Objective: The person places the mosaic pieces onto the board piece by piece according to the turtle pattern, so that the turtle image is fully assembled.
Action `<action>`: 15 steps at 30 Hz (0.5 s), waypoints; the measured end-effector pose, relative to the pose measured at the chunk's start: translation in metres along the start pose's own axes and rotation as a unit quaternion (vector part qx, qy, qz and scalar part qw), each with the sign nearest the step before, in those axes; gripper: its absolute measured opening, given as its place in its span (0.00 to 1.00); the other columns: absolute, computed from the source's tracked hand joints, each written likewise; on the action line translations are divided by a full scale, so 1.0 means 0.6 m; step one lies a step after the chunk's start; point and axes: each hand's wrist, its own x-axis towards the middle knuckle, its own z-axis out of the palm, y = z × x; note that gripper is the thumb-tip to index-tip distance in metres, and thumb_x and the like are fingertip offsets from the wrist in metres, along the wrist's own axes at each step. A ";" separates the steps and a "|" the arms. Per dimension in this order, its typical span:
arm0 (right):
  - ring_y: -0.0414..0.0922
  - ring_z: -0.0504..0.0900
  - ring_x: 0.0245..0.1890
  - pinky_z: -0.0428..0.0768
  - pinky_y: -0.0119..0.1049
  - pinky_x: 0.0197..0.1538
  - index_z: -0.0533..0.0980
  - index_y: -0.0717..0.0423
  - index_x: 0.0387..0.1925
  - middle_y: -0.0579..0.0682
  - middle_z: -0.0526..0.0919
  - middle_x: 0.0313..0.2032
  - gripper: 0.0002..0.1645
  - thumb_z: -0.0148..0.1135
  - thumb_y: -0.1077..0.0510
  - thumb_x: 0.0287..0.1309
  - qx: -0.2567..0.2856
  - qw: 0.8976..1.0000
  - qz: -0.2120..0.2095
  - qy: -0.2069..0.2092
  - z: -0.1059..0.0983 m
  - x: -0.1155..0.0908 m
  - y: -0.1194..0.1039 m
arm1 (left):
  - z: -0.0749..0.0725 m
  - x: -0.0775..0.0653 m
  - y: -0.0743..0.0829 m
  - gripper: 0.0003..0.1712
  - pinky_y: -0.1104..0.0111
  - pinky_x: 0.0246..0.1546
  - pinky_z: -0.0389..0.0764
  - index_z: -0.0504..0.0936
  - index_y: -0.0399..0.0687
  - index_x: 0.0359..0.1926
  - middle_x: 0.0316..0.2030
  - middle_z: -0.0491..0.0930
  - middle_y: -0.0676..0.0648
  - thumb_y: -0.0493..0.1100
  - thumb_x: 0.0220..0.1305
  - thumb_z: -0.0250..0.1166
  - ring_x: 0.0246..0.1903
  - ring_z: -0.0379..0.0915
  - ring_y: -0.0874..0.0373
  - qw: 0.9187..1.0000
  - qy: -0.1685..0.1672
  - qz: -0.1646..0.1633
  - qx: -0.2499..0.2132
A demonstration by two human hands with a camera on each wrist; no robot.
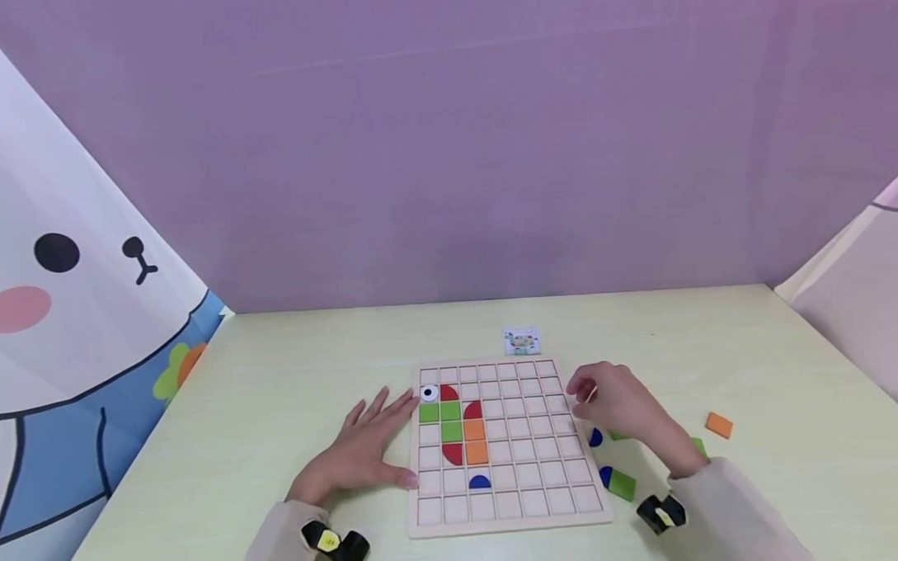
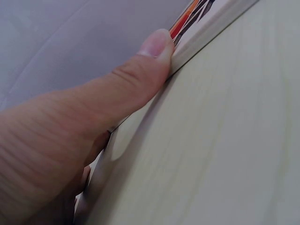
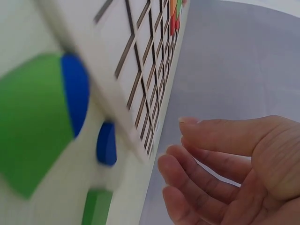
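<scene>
A white grid board (image 1: 523,501) lies flat on the table. Eye tile (image 1: 428,393), green squares (image 1: 450,431), orange squares (image 1: 476,452), red rounded pieces (image 1: 452,454) and a blue half-round piece (image 1: 479,482) sit in its left cells. Against the board's left edge rests my left hand (image 1: 373,448), fingers spread; its thumb (image 2: 136,75) touches the rim in the left wrist view. My right hand (image 1: 620,398) hovers by the upper right edge, fingers loosely bent. Nothing shows between thumb and fingers in the right wrist view.
Right of the board lie blue pieces (image 1: 595,437), green pieces (image 1: 622,485) and an orange piece (image 1: 719,425); my right forearm partly hides some. A small printed card (image 1: 521,341) lies behind the board. A purple cloth (image 1: 444,148) hangs beyond the table's far edge.
</scene>
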 end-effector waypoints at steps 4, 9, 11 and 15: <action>0.42 0.76 0.28 0.75 0.34 0.30 0.79 0.61 0.35 0.49 0.81 0.30 0.10 0.69 0.66 0.47 -0.005 1.000 -0.005 0.002 -0.007 -0.004 0.014 | -0.001 -0.001 0.000 0.62 0.39 0.69 0.35 0.52 0.51 0.74 0.75 0.48 0.48 0.70 0.44 0.69 0.74 0.29 0.40 1.000 0.002 0.007 0.002; 0.43 0.75 0.29 0.74 0.34 0.32 0.80 0.61 0.35 0.49 0.81 0.30 0.10 0.69 0.66 0.47 -0.012 1.000 -0.004 0.000 -0.014 -0.011 0.030 | -0.002 -0.002 -0.003 0.62 0.39 0.69 0.35 0.52 0.51 0.74 0.75 0.48 0.48 0.70 0.44 0.69 0.74 0.30 0.40 1.000 0.004 0.008 0.004; 0.44 0.74 0.29 0.74 0.34 0.32 0.79 0.62 0.35 0.49 0.80 0.29 0.11 0.69 0.66 0.47 -0.015 1.000 -0.001 -0.002 -0.018 -0.013 0.036 | -0.001 -0.001 -0.003 0.62 0.40 0.69 0.35 0.52 0.51 0.74 0.75 0.48 0.48 0.70 0.44 0.69 0.74 0.29 0.40 1.000 0.002 0.007 0.006; 0.44 0.73 0.30 0.74 0.36 0.33 0.79 0.62 0.36 0.49 0.80 0.29 0.11 0.68 0.66 0.46 -0.030 1.000 0.007 -0.003 -0.028 -0.018 0.052 | 0.001 0.000 -0.004 0.63 0.39 0.69 0.35 0.51 0.50 0.74 0.75 0.48 0.47 0.71 0.43 0.69 0.74 0.30 0.39 1.000 0.003 0.014 0.015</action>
